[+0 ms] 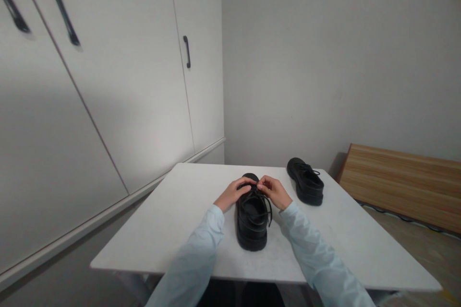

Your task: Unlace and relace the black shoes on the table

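Note:
A black lace-up shoe (252,237) stands upright in front of me, its toe pointing away and its heel toward me. My left hand (235,193) reaches over the upper from the left, fingers and thumb closed at the lacing. From the right, my right hand (275,192) pinches the black shoelace (270,208) near the top of the lacing, close to my left fingertips. One loose lace end hangs down the shoe's right side. Exactly how the lace passes between the fingers is too small to make out.
Both shoes stand on a white table (173,230). The second black shoe (306,182), laced, sits near the back right edge. White cabinets (126,81) with dark handles line the left, a grey wall the back. A wood-grain panel (399,184) leans at the right.

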A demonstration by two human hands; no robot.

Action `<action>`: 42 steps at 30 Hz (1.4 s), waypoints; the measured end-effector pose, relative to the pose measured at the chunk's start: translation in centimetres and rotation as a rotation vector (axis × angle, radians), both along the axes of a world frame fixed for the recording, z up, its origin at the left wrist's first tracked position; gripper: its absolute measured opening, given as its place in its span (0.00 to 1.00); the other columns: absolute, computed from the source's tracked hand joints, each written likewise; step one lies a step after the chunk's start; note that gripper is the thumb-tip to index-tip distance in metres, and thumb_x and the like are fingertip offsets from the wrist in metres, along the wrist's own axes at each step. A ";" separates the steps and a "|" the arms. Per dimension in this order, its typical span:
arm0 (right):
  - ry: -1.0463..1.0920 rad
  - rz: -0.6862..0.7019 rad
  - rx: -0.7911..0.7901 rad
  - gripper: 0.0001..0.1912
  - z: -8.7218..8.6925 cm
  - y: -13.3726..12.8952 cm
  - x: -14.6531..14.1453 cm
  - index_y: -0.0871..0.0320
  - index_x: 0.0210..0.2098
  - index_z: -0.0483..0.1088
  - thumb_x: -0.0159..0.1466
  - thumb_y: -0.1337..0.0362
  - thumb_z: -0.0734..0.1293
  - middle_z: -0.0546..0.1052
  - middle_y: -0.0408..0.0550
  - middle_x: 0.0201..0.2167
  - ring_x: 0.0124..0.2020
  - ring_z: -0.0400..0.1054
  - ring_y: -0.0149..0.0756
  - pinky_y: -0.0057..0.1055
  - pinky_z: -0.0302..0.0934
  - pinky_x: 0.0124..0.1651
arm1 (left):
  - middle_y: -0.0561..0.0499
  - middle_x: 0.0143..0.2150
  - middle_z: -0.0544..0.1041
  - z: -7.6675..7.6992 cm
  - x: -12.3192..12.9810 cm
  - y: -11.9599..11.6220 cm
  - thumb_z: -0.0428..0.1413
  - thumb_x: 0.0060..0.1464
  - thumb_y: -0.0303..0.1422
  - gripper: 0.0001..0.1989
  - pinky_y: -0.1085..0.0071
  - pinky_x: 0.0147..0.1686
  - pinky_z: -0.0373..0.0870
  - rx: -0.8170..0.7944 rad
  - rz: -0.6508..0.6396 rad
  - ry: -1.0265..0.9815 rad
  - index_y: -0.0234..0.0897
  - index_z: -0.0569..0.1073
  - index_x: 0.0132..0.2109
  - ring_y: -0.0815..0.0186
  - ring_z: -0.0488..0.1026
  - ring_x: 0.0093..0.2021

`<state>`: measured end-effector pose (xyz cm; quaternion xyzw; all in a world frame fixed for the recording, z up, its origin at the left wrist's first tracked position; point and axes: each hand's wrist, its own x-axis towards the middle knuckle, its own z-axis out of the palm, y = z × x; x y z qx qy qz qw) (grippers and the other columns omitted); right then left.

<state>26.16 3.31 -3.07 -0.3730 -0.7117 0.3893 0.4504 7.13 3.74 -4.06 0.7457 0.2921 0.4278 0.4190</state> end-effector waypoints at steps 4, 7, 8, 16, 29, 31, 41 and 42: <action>0.079 0.030 -0.045 0.21 0.3 -0.3 -0.3 0.59 0.26 0.64 0.53 0.47 0.68 0.71 0.44 0.23 0.24 0.61 0.29 0.26 0.53 0.27 | 0.46 0.47 0.75 -0.2 0.0 0.2 0.52 0.54 0.33 0.14 0.64 0.55 0.59 -0.003 0.001 -0.016 0.35 0.74 0.46 0.59 0.69 0.51; 0.148 0.072 -0.122 0.21 0.7 -0.6 -0.2 0.59 0.26 0.64 0.52 0.47 0.69 0.69 0.42 0.21 0.19 0.56 0.25 0.24 0.47 0.22 | 0.47 0.46 0.75 -0.3 -0.1 0.3 0.52 0.54 0.33 0.14 0.64 0.55 0.59 0.008 0.007 -0.001 0.35 0.75 0.46 0.59 0.69 0.51; 0.165 0.089 -0.149 0.21 0.9 -0.7 -0.1 0.58 0.27 0.64 0.51 0.47 0.70 0.69 0.41 0.20 0.18 0.54 0.24 0.24 0.45 0.21 | 0.47 0.46 0.75 -0.4 -0.1 0.4 0.52 0.54 0.33 0.14 0.65 0.55 0.59 0.010 0.011 0.003 0.35 0.75 0.46 0.59 0.69 0.51; 0.254 0.001 -0.160 0.18 1.1 -0.3 1.0 0.58 0.30 0.68 0.51 0.51 0.71 0.64 0.37 0.18 0.17 0.51 0.23 0.23 0.44 0.18 | 0.47 0.48 0.75 -0.5 -0.1 0.4 0.51 0.54 0.32 0.14 0.65 0.56 0.58 0.007 -0.002 -0.011 0.36 0.75 0.45 0.60 0.68 0.52; -0.067 0.109 -0.114 0.18 1.1 -0.2 1.0 0.60 0.27 0.71 0.46 0.52 0.74 0.70 0.43 0.25 0.23 0.60 0.27 0.24 0.52 0.21 | 0.48 0.47 0.76 -0.5 -0.1 0.6 0.50 0.49 0.28 0.16 0.64 0.56 0.58 -0.013 0.019 -0.001 0.36 0.76 0.44 0.59 0.68 0.52; -0.070 0.101 -0.083 0.18 0.9 -0.2 1.0 0.60 0.26 0.70 0.48 0.51 0.73 0.70 0.43 0.24 0.24 0.60 0.28 0.24 0.53 0.22 | 0.47 0.46 0.76 -0.2 -0.1 0.4 0.51 0.48 0.28 0.16 0.64 0.56 0.58 -0.012 0.019 -0.003 0.36 0.76 0.44 0.59 0.69 0.51; 0.095 0.055 -0.120 0.22 0.4 0.2 0.4 0.59 0.25 0.64 0.51 0.45 0.69 0.70 0.42 0.20 0.22 0.60 0.29 0.27 0.54 0.25 | 0.47 0.45 0.76 -0.1 0.1 0.3 0.52 0.46 0.27 0.16 0.64 0.54 0.60 0.002 0.023 0.002 0.36 0.75 0.44 0.59 0.70 0.50; 0.107 0.058 -0.123 0.22 0.4 0.2 0.4 0.59 0.24 0.64 0.51 0.45 0.69 0.69 0.42 0.20 0.22 0.60 0.29 0.27 0.54 0.26 | 0.47 0.45 0.76 -0.1 0.0 0.3 0.52 0.46 0.27 0.16 0.64 0.54 0.60 0.007 0.022 0.002 0.36 0.75 0.44 0.59 0.70 0.50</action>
